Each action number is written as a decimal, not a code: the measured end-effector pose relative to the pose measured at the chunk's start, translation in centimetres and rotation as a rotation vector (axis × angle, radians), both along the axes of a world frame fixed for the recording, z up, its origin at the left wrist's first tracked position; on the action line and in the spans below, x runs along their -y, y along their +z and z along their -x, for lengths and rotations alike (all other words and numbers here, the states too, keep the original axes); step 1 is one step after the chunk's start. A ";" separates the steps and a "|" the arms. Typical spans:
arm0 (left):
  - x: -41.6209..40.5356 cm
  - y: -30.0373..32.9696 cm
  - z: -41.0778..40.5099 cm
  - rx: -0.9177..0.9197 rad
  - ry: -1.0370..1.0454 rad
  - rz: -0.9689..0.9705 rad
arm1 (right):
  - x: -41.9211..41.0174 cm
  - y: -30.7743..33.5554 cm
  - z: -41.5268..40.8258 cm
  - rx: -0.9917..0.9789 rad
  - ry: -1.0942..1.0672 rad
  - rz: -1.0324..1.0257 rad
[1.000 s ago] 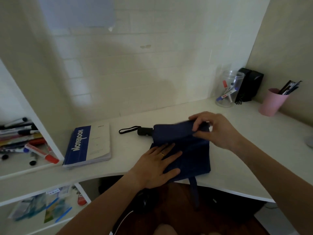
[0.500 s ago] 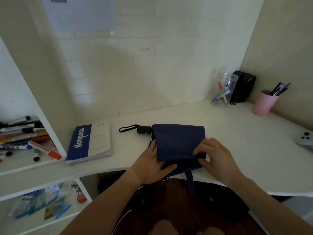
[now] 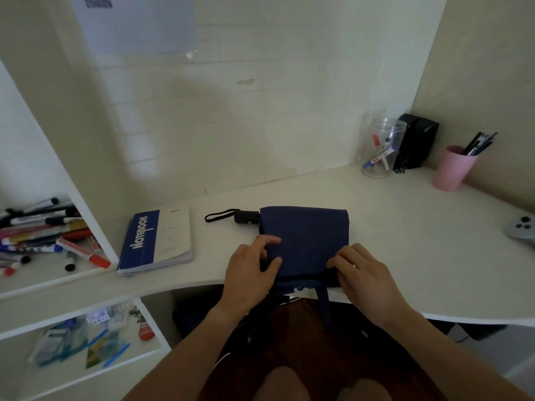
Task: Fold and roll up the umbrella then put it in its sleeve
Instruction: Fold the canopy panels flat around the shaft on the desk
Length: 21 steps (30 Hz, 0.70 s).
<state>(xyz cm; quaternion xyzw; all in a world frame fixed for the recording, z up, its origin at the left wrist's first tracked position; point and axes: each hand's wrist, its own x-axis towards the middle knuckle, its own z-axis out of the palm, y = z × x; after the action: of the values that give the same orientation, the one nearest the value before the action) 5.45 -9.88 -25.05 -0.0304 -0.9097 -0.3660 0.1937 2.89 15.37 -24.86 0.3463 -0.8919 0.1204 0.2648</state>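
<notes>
A navy blue umbrella (image 3: 304, 238) lies folded flat on the white desk (image 3: 405, 241), its black handle (image 3: 246, 217) and wrist loop pointing left. Its closing strap (image 3: 323, 308) hangs over the desk's front edge. My left hand (image 3: 249, 273) pinches the near left edge of the fabric between thumb and fingers. My right hand (image 3: 362, 273) presses with curled fingers on the near right edge of the fabric. No sleeve is visible.
A blue and white notebook (image 3: 156, 241) lies left of the umbrella. Markers (image 3: 43, 235) fill the left shelf. At the back right stand a clear jar (image 3: 382, 149), a black box (image 3: 417, 140) and a pink pen cup (image 3: 454, 169). A grey controller (image 3: 521, 227) sits at the right edge.
My right hand came from the far edge of the fabric down to the near right edge, folding the cloth over. My left hand shifted from lying flat to pinching the left edge.
</notes>
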 end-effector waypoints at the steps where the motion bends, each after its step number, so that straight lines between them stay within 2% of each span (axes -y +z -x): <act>1: 0.3 -0.2 0.0 -0.018 -0.011 0.107 | -0.2 0.1 -0.1 -0.010 -0.004 -0.006; 4: 0.7 -0.8 0.0 -0.016 -0.054 0.303 | -0.7 0.3 -0.7 -0.033 0.000 -0.053; 10: 0.9 -0.5 0.1 0.017 -0.067 0.415 | -1.5 0.7 -0.8 -0.031 0.052 -0.125; 15: 0.6 0.6 1.6 -0.217 -0.091 0.586 | -1.8 0.8 -0.2 0.082 0.077 -0.151; 19: 0.4 1.4 2.3 -0.010 -0.263 0.676 | -1.4 3.2 0.5 0.358 -0.003 -0.284; 21: 0.5 1.1 2.1 0.027 -0.288 0.701 | -0.5 4.2 1.0 0.365 -0.033 -0.205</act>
<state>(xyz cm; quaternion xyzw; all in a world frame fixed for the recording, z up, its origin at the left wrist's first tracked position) 3.39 -10.35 -23.99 -0.2173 -0.9687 -0.0565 0.1061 1.89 15.88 -20.70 0.3290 -0.9382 0.0855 0.0643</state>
